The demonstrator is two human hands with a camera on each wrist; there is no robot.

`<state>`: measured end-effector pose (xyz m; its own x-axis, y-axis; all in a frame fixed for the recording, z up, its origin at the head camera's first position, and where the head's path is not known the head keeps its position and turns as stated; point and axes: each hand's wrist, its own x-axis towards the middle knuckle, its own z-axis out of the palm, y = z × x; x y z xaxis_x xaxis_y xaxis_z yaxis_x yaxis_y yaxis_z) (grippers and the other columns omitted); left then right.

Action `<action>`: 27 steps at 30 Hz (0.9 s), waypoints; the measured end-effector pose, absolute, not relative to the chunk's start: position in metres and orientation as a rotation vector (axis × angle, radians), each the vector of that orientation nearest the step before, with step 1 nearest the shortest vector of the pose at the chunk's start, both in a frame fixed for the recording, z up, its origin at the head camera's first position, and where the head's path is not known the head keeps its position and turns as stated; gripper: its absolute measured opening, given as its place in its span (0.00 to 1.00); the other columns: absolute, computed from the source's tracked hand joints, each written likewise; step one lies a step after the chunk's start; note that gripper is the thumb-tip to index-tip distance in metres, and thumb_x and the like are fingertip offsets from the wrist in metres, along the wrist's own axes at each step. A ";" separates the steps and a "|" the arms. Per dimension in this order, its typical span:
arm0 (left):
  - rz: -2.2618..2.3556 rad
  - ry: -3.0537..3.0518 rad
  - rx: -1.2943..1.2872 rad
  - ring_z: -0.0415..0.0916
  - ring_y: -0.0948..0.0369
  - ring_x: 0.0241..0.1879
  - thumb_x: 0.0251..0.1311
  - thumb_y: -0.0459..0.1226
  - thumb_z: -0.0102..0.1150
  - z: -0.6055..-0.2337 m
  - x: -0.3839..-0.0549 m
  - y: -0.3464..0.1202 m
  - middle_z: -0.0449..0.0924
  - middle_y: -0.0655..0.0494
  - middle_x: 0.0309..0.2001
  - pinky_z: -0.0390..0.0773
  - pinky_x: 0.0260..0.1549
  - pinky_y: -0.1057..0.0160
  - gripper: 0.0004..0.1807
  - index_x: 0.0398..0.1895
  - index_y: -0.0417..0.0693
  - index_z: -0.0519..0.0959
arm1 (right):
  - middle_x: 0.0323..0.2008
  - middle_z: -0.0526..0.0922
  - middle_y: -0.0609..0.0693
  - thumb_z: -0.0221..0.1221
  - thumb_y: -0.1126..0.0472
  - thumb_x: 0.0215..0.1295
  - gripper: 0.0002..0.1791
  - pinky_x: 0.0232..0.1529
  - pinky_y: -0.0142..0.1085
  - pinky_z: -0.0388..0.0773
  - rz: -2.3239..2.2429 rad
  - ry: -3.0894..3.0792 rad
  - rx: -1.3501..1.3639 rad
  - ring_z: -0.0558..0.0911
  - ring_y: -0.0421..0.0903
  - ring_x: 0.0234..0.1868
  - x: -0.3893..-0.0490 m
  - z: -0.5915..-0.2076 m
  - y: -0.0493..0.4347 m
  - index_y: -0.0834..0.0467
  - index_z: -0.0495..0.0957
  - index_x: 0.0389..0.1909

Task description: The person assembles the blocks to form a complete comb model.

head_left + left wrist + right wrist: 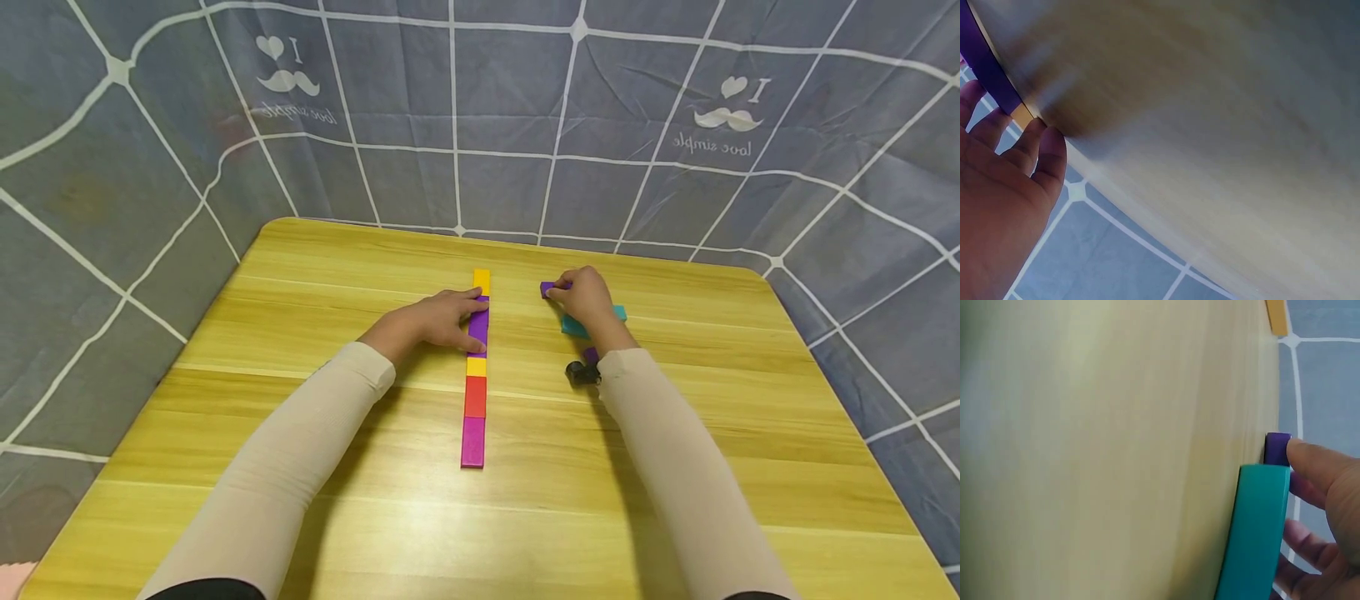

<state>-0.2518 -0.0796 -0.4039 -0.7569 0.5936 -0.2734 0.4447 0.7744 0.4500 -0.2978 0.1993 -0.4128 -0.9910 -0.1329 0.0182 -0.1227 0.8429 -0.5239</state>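
A straight row of flat coloured blocks runs away from me in the head view: a magenta block (472,443), a red block (476,397), a small yellow block (476,367), a purple stretch (477,327) and a yellow block (482,278) at the far end. Spread across the purple stretch, my left hand (442,321) rests its fingertips and thumb on the row. To the right, my right hand (588,296) pinches a purple block (1277,449) between thumb and fingers, low over the table. A teal block (576,326) lies beneath that hand, partly hidden by it.
Another bit of purple (592,356) shows beside the right wrist, near a small black device (577,373) at the cuff. The wooden table (360,517) ends at a grey curtain (510,108) with white grid lines, which stands behind and at both sides.
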 end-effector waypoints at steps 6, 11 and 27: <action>0.503 2.562 0.790 0.42 0.47 0.77 0.58 0.56 0.66 -0.403 -0.251 -0.079 0.43 0.53 0.80 0.49 0.73 0.50 0.48 0.78 0.53 0.57 | 0.50 0.77 0.62 0.64 0.55 0.67 0.14 0.58 0.52 0.71 -0.973 2.986 -0.115 0.74 0.61 0.54 -0.292 -0.418 0.197 0.63 0.85 0.42; 0.504 2.562 0.788 0.42 0.47 0.77 0.58 0.56 0.66 -0.402 -0.251 -0.079 0.43 0.53 0.80 0.49 0.73 0.50 0.48 0.78 0.53 0.57 | 0.52 0.76 0.64 0.64 0.56 0.67 0.14 0.60 0.52 0.70 -0.999 3.012 -0.093 0.74 0.62 0.56 -0.290 -0.421 0.196 0.64 0.85 0.44; 0.501 2.567 0.788 0.43 0.47 0.76 0.57 0.56 0.67 -0.403 -0.251 -0.079 0.44 0.53 0.80 0.50 0.72 0.51 0.48 0.78 0.53 0.57 | 0.53 0.77 0.62 0.64 0.55 0.67 0.15 0.58 0.56 0.70 -0.908 3.012 -0.155 0.74 0.62 0.57 -0.289 -0.422 0.191 0.60 0.86 0.49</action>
<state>-0.2508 -0.0789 -0.4029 -0.7577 0.5927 -0.2732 0.4464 0.7760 0.4456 -0.2888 0.1908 -0.4216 -0.9951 -0.0917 0.0365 -0.0966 0.8290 -0.5508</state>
